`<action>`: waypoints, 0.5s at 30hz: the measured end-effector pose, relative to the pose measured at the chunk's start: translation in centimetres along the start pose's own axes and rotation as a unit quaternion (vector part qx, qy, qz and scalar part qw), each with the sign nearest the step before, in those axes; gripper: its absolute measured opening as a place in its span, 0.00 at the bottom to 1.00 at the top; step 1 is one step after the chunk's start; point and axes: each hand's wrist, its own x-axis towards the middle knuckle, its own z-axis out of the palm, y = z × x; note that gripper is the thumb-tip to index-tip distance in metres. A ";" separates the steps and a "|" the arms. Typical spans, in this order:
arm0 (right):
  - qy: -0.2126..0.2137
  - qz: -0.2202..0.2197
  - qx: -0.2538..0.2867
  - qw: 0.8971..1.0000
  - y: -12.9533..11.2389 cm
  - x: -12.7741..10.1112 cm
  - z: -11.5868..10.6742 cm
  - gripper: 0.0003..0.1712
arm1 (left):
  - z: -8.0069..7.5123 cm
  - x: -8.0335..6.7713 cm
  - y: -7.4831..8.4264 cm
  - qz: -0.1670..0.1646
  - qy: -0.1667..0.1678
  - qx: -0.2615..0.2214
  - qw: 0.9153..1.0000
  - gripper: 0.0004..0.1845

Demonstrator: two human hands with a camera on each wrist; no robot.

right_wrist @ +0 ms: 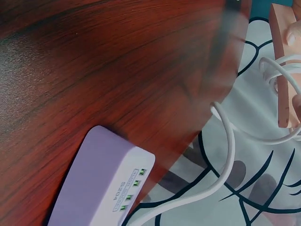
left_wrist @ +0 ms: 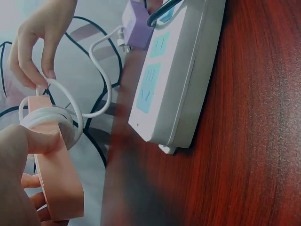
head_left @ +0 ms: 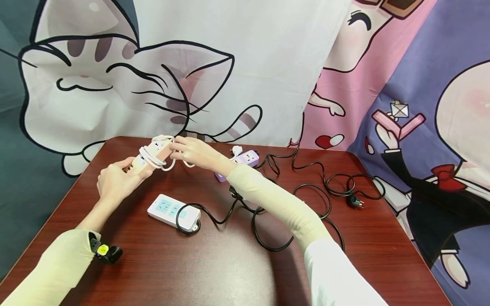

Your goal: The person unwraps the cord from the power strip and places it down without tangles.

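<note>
My left hand [head_left: 116,180] grips a peach-and-white power strip [left_wrist: 59,174] by its near end, holding it up over the far left of the table. Loops of white cord [head_left: 152,158] are wound around the strip's middle. At the strip's far end, my right hand [head_left: 200,153] pinches the cord between thumb and fingers, as the left wrist view shows. A slack length of this cord [right_wrist: 228,150] hangs from there toward a purple power strip [right_wrist: 94,174]. In the right wrist view, only a sliver of the right fingers shows at the edge.
A white power strip [head_left: 174,211] with blue sockets lies below the hands, a black cord [head_left: 208,214] looped over its end. Behind the right forearm sits the purple strip, a white plug [head_left: 236,150] beside it. More black cord with a plug [head_left: 354,201] sprawls across the right side.
</note>
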 end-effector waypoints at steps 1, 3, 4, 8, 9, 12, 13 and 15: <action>-0.004 0.001 0.007 1.000 0.0 -0.1 0.0 0.18 | 0.0 0.0 0.0 -0.001 0.000 -0.001 1.000 0.39; -0.013 0.005 0.016 1.000 0.1 -0.2 -0.1 0.18 | 0.1 -0.1 0.0 -0.003 0.002 -0.005 1.000 0.39; -0.017 0.007 0.019 1.000 0.1 -0.3 -0.1 0.19 | 0.1 -0.1 0.0 -0.003 0.004 -0.007 1.000 0.39; -0.024 0.013 0.013 1.000 0.3 -0.7 0.0 0.19 | 0.1 0.0 0.0 0.000 0.016 -0.016 1.000 0.37; -0.021 0.014 0.010 1.000 0.4 -0.9 0.0 0.19 | 0.2 0.0 0.0 0.002 0.019 -0.018 1.000 0.36; -0.007 0.011 0.007 1.000 0.5 -1.2 0.3 0.17 | 0.1 0.0 -0.1 0.007 0.029 -0.021 0.999 0.34; -0.003 0.010 0.009 1.000 0.5 -1.3 0.5 0.14 | 0.1 0.0 0.0 0.009 0.030 -0.023 0.999 0.33; -0.001 0.012 0.017 1.000 0.6 -1.5 0.7 0.09 | 0.1 -0.1 0.0 0.012 0.034 -0.024 0.999 0.33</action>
